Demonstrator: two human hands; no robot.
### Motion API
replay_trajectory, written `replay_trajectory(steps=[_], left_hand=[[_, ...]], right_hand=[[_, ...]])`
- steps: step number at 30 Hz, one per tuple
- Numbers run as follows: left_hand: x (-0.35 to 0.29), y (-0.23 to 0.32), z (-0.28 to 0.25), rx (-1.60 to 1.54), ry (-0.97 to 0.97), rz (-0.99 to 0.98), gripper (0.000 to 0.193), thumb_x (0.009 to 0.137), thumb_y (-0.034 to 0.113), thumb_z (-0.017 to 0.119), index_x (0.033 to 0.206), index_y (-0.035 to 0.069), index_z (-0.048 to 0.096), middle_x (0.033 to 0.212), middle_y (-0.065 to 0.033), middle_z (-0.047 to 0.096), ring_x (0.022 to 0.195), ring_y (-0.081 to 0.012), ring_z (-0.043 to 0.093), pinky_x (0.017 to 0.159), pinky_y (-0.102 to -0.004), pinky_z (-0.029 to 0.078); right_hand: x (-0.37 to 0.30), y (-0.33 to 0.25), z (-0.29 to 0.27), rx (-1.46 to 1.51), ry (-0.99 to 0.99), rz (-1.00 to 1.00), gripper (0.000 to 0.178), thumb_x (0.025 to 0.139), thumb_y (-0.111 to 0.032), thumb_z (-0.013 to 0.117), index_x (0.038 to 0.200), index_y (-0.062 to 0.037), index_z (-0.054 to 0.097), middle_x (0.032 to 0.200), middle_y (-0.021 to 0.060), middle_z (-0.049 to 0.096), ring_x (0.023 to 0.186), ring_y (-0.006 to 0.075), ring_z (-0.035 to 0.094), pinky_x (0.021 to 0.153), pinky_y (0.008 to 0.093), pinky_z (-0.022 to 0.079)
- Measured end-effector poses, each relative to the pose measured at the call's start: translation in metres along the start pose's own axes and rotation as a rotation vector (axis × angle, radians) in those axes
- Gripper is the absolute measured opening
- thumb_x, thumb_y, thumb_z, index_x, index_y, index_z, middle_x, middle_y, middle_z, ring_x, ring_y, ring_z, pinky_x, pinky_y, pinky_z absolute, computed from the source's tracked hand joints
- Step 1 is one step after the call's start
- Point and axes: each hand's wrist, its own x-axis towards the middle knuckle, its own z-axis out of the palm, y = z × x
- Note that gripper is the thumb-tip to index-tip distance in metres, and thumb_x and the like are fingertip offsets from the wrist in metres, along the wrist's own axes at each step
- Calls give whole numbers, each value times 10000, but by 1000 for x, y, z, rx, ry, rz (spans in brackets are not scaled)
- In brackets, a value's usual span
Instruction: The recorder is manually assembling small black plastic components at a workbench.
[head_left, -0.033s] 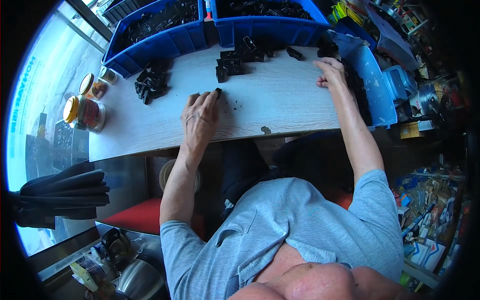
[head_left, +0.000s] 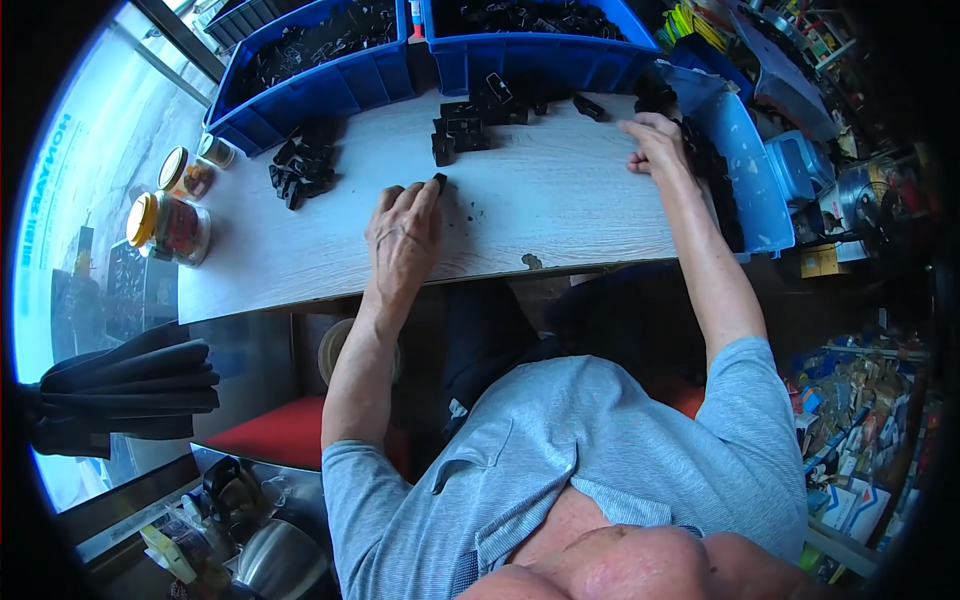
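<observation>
My left hand (head_left: 403,232) rests over the white tabletop (head_left: 560,200), its fingers closed on a small black plastic part (head_left: 440,181) whose end sticks out at the fingertips. Toward the right end of the table is my right hand (head_left: 660,147), near the light blue bin (head_left: 752,175). Its index finger points left, apart from the thumb, and nothing shows between them. Ahead of my left hand lies a cluster of black plastic parts (head_left: 462,128). Another heap of black parts (head_left: 302,165) sits farther left, and one single black part (head_left: 590,107) lies left of my right hand.
Two blue bins (head_left: 320,95) full of black parts stand along the back edge. At the left end are a yellow-lidded jar (head_left: 180,228) and two smaller jars (head_left: 186,172). Dark crumbs (head_left: 477,214) dot the tabletop. A folded dark umbrella (head_left: 130,385) is at lower left.
My left hand has shifted very slightly right with the black plastic part. My right hand has moved slightly left, its index finger reaching a little farther out.
</observation>
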Motion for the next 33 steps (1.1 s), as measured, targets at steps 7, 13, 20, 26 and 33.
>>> replay_trajectory(steps=[7,13,20,26,33], left_hand=[[3,1,8,18,15,18,300,885,73,690,1185,91,683,1078,-82,719,989,-305,651,845,-403,550],[1,-1,6,-8,8,-7,325,873,54,711,1195,90,692,1052,-114,743,1009,-319,672,858,-414,563],[3,-2,5,-93,30,-48,336,850,55,715,1184,79,683,1011,-118,741,962,-309,677,844,-408,555],[2,-3,13,-244,96,-85,329,829,54,726,1155,84,699,948,-109,729,880,-292,667,795,-391,544],[15,33,38,-420,87,-85,318,839,38,725,1158,40,718,1023,-135,743,915,-283,709,807,-363,582]], right_hand=[[21,-3,36,-209,-86,-128,428,822,-297,827,1144,-54,684,714,53,604,445,110,527,400,276,473],[-5,-11,41,-402,-211,-93,490,819,-436,822,1119,-61,726,655,60,636,463,116,577,438,256,516],[-38,-11,29,-284,-374,-69,504,820,-396,821,1151,-48,671,609,31,582,442,110,553,412,267,498],[-37,-12,35,-93,-539,-228,587,830,-124,739,1386,-81,555,577,-5,541,425,89,523,358,248,457],[-45,-25,44,-430,-510,-207,409,857,-139,742,1252,-85,650,557,-28,481,412,77,475,359,251,403]])
